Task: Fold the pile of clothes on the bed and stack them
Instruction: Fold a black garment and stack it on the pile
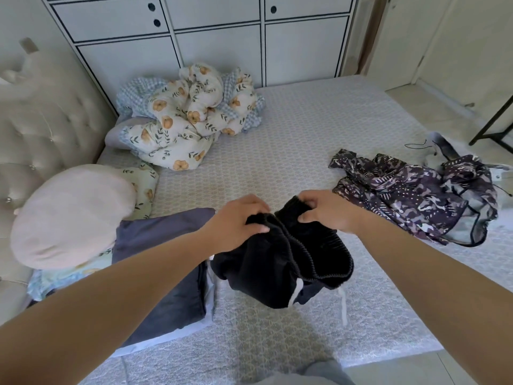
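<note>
While you've got the black shorts (pixel 283 262) bunched and lifted off the bed (pixel 291 129), you're at the start of this fold: next, spread the waistband flat. Folded grey stack (pixel 166 273) sits under your left forearm; patterned garment (pixel 416 195) waits beyond your right knuckles. Left hand (pixel 236 220) and right hand (pixel 324 209) both have fingers curled tight, clamped on the waistband. White drawstring (pixel 295 294) dangles below.
</note>
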